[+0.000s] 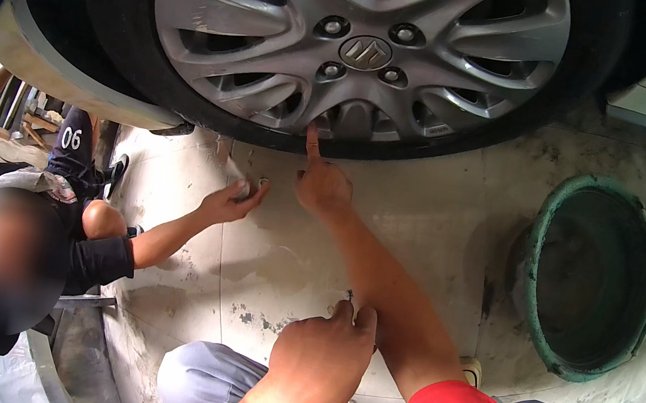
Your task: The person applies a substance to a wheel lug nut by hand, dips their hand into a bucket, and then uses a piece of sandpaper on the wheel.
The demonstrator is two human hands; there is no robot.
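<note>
A grey alloy wheel (371, 15) with a black tyre (135, 25) fills the top of the head view. My right hand (325, 189) reaches up to its lower rim. The index finger is stretched out, its tip at the rim's edge between two spokes; the other fingers are curled, and I see nothing held in them. Lower down, my left hand (318, 359) is closed beside my right forearm, back of the hand up. A tiny dark tip shows above its fingers, too small to name. To the left, a co-worker's hand (233, 202) is held near the tyre, partly blurred.
A round green tub (539, 263) with a dirty rim stands on the tiled floor (263, 251) at the right. A co-worker in dark clothes (95, 262) crouches at the left. The car's pale bumper (62, 77) overhangs the floor beside the tyre.
</note>
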